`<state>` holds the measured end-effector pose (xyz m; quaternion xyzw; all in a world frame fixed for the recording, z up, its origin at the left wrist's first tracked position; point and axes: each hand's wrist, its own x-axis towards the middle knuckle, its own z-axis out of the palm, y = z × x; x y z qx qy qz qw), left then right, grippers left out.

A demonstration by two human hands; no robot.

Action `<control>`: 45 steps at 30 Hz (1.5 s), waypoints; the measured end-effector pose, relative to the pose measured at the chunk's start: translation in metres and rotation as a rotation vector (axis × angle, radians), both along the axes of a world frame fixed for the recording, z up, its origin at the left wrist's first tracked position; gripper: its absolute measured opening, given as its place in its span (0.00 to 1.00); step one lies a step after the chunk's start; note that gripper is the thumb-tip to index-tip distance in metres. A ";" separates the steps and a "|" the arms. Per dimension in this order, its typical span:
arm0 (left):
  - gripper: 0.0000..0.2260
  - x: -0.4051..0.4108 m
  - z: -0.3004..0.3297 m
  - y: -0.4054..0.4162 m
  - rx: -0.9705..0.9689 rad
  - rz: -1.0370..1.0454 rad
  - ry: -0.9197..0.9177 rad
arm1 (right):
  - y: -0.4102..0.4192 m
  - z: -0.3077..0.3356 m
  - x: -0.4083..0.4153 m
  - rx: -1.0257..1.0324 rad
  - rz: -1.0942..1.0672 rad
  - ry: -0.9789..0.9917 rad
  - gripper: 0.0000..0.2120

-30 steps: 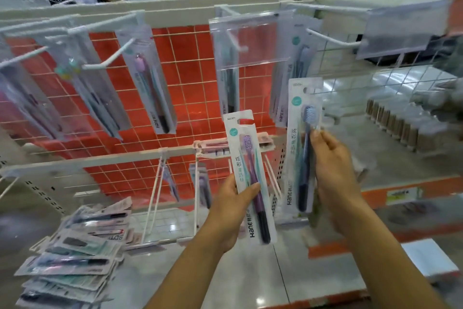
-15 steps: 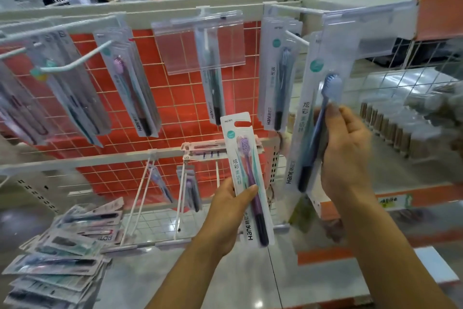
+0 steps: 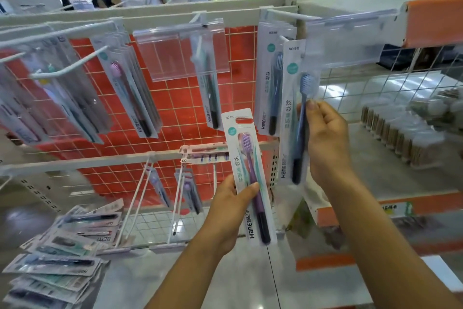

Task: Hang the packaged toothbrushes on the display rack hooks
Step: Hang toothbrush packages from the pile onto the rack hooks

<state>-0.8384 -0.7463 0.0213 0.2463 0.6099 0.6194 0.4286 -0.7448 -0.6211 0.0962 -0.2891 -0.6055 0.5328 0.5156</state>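
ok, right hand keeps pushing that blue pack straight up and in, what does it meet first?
Likely the clear tag holder on the hook; the blue pack in the right hand already overlaps it. Depth unclear.

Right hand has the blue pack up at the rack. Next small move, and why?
Probably slide the blue toothbrush pack back along the hook at its top edge. The right hand grips it beside the matching hung packs. I can't tell if its hang hole has caught. The left hand holds the purple pack ready.
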 end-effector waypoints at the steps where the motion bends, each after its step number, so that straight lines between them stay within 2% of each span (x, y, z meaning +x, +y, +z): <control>1: 0.13 0.000 0.000 0.000 -0.001 0.005 -0.002 | 0.004 -0.001 -0.003 0.003 -0.003 -0.011 0.14; 10: 0.11 -0.009 -0.003 0.000 0.012 0.018 -0.040 | 0.048 0.010 -0.044 -0.064 0.085 -0.079 0.20; 20: 0.10 -0.020 -0.010 -0.004 0.025 0.071 -0.160 | 0.066 0.006 -0.068 -0.112 -0.025 -0.167 0.29; 26: 0.11 -0.019 -0.016 -0.007 -0.019 0.058 -0.137 | 0.067 -0.021 -0.070 -0.180 -0.058 -0.202 0.16; 29: 0.11 -0.016 -0.019 -0.009 -0.035 0.053 -0.124 | 0.071 -0.036 -0.070 -0.205 -0.063 -0.173 0.16; 33: 0.11 -0.014 -0.023 -0.013 -0.054 0.064 -0.116 | 0.065 -0.056 -0.065 -0.244 -0.058 -0.231 0.16; 37: 0.10 -0.018 -0.022 -0.018 -0.040 0.073 -0.133 | 0.060 -0.084 -0.058 -0.287 -0.115 -0.295 0.20; 40: 0.10 -0.021 -0.021 -0.025 -0.018 0.094 -0.180 | 0.044 -0.089 -0.054 -0.327 -0.157 -0.281 0.15; 45: 0.10 -0.023 -0.023 -0.040 -0.018 0.130 -0.198 | 0.010 -0.106 -0.048 -0.323 -0.081 -0.316 0.07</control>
